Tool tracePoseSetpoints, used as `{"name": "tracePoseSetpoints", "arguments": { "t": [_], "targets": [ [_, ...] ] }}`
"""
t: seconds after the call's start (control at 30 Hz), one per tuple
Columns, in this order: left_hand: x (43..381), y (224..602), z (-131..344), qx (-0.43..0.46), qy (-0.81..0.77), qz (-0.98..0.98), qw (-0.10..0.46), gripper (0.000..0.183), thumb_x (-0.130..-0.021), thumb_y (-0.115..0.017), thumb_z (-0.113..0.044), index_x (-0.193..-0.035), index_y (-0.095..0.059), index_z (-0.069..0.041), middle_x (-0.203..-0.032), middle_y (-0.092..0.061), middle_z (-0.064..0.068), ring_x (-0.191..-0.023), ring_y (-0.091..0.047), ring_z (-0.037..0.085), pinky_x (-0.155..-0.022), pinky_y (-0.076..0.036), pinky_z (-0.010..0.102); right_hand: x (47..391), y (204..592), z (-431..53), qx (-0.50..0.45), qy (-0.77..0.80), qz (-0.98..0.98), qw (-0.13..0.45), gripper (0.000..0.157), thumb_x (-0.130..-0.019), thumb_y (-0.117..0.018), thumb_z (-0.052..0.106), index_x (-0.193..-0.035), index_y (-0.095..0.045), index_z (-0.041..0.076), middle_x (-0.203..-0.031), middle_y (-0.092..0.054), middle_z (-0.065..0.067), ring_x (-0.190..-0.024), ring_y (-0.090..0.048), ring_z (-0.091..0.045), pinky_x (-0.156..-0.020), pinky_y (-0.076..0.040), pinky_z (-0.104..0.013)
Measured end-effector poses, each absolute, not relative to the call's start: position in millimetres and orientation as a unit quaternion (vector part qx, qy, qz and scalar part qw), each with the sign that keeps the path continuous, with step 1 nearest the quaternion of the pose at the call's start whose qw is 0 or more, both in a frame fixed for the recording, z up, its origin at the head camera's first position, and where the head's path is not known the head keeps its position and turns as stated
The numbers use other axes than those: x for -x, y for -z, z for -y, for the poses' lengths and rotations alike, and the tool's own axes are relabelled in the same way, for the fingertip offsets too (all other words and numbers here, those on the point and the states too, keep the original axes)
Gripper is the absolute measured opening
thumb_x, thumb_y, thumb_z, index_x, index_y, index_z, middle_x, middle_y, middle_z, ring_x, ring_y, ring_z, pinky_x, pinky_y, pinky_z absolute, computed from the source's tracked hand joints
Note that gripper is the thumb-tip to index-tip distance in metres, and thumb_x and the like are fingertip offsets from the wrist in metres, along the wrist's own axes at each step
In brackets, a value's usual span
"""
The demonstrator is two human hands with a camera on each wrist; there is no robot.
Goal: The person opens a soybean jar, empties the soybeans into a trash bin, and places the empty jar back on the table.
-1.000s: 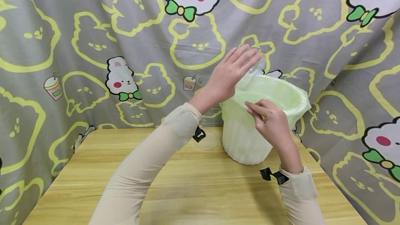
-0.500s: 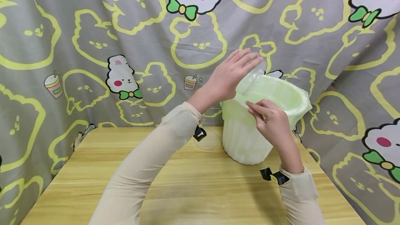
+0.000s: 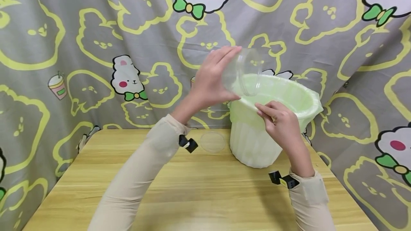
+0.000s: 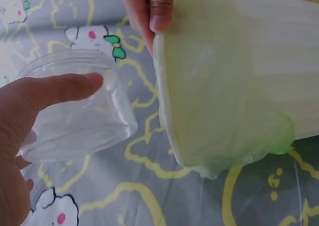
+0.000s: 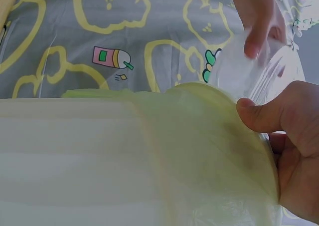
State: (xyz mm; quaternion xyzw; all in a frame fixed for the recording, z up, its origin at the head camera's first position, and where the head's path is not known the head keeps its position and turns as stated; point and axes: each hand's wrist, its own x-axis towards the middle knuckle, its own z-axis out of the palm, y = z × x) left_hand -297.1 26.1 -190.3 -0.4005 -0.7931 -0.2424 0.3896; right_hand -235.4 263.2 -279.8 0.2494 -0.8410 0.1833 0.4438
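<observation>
In the head view, my left hand (image 3: 212, 76) holds a clear, see-through jar (image 3: 248, 68), tilted, by the left part of the bin's rim. The left wrist view shows the thumb lying along the jar (image 4: 82, 118), with a gap between it and the bin. My right hand (image 3: 282, 124) pinches the near rim of the white ribbed bin (image 3: 253, 147), thumb outside and fingers over the edge. A pale green bag (image 5: 209, 146) lines the bin and folds down over its outside. The bottom of the bin is hidden.
A clear round disc like a lid (image 3: 213, 142) lies on the wooden table (image 3: 192, 184), left of the bin. A grey patterned curtain (image 3: 154, 45) hangs close behind and at both sides. Black cameras are strapped to both wrists.
My left hand has moved left and turned with the jar, so more of the jar shows. My right hand stays on the bin's rim.
</observation>
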Motion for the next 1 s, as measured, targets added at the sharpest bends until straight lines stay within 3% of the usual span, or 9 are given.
{"name": "tracePoseSetpoints", "arguments": {
  "t": [0.27, 0.5, 0.83, 1.0],
  "targets": [
    [285.5, 223.1, 23.3, 0.339, 0.406, 0.789, 0.314, 0.123, -0.051, -0.103, -0.040, -0.156, -0.042, -0.023, -0.157, -0.046, -0.003, -0.146, -0.039, 0.015, -0.119, -0.037, 0.042, 236.8, 280.0, -261.3, -0.251, -0.178, 0.839, 0.449, 0.023, -0.086, -0.077, -0.002, -0.108, -0.080, 0.004, -0.078, -0.068, -0.009, -0.062, -0.047, -0.013, -0.057, -0.031, -0.021],
    [282.9, 259.2, 59.9, 0.274, 0.465, 0.802, 0.255, 0.121, -0.050, -0.104, -0.034, -0.155, -0.044, -0.027, -0.157, -0.047, -0.001, -0.140, -0.047, 0.022, -0.110, -0.048, 0.050, 235.3, 280.0, -260.9, -0.248, -0.180, 0.839, 0.450, 0.025, -0.086, -0.077, -0.003, -0.109, -0.080, 0.005, -0.079, -0.068, -0.008, -0.062, -0.048, -0.013, -0.058, -0.031, -0.019],
    [292.5, 323.5, 107.7, 0.192, 0.542, 0.805, 0.143, 0.114, -0.060, -0.101, -0.026, -0.156, -0.040, -0.027, -0.155, -0.047, 0.007, -0.135, -0.051, 0.030, -0.107, -0.049, 0.053, 235.9, 278.5, -260.7, -0.250, -0.182, 0.838, 0.450, 0.023, -0.086, -0.077, -0.002, -0.108, -0.080, 0.003, -0.079, -0.069, -0.009, -0.063, -0.046, -0.012, -0.059, -0.031, -0.020],
    [297.1, 360.4, 126.6, 0.165, 0.562, 0.804, 0.098, 0.113, -0.064, -0.099, -0.029, -0.158, -0.037, -0.024, -0.158, -0.044, 0.007, -0.144, -0.043, 0.031, -0.116, -0.041, 0.054, 235.8, 278.6, -260.5, -0.251, -0.184, 0.837, 0.450, 0.023, -0.086, -0.077, -0.003, -0.108, -0.080, 0.002, -0.079, -0.068, -0.009, -0.063, -0.045, -0.013, -0.059, -0.030, -0.020]
  ]
}}
